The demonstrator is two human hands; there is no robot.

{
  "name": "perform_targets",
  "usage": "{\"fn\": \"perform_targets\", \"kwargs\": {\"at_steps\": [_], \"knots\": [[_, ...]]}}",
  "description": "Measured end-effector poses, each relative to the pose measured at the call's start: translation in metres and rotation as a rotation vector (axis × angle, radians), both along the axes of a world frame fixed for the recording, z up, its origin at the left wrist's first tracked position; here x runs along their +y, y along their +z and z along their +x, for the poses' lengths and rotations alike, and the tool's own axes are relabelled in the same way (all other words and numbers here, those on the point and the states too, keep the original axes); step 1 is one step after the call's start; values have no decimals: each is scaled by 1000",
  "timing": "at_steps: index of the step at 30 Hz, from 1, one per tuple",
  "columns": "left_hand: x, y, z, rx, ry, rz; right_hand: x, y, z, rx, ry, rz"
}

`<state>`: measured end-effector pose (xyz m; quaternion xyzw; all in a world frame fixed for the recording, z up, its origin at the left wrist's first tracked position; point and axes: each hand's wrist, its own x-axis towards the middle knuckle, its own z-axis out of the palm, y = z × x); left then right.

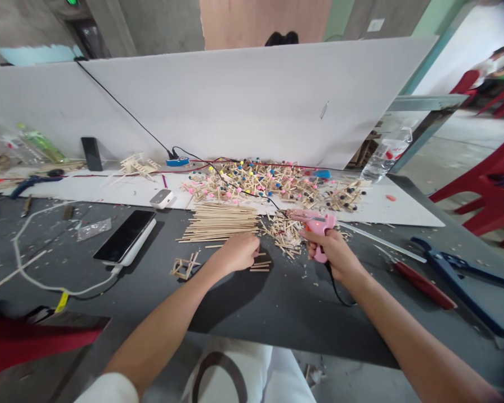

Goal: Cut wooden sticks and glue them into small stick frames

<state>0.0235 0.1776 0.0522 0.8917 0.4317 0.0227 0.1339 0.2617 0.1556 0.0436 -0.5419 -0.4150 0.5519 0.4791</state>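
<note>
A pink hot glue gun [319, 224] is in the grip of my right hand [334, 249], its nozzle pointing left and a clear glue stick [386, 242] sticking out behind. My left hand [240, 252] is low over the table with its fingers curled together; whatever they may pinch is hidden. Right beside those fingers lie several short cut sticks [260, 266]. Just beyond my left hand is a stack of long thin wooden sticks [218, 221]. A small stick frame [185, 266] rests to the left of it. Loose short pieces [283, 235] are heaped below the gun's nozzle.
Behind, a pile of stick pieces with coloured ball tips [256, 182] spreads along a white board [403, 204]. At right lie a red-handled screwdriver-like tool [424, 284] and blue-handled cutters [457, 280]. A phone [126, 235] with a white cable sits left. A bottle [388, 151] stands back right.
</note>
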Motion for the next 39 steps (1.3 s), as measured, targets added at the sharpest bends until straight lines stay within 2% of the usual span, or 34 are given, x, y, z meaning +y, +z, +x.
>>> {"fn": "perform_targets", "kwargs": {"at_steps": [4, 10, 13, 17, 21, 31, 39], "knots": [[1, -2, 5, -206, 51, -32, -1, 1, -2, 131, 35, -32], [9, -7, 12, -862, 334, -448, -2, 5, -4, 208, 70, -11], [12, -6, 12, -1034, 376, -552, -2, 5, -1, 133, 41, 46], [10, 1, 9, -1064, 376, -563, -3, 6, 4, -48, 11, 174], [8, 6, 5, -1049, 362, -505, -4, 8, 4, -74, 59, 213], [7, 12, 3, -1101, 348, -464, -4, 5, 2, -91, 142, 41], [2, 21, 3, -1118, 350, -501, -3, 2, 1, -109, 132, 2]]}}
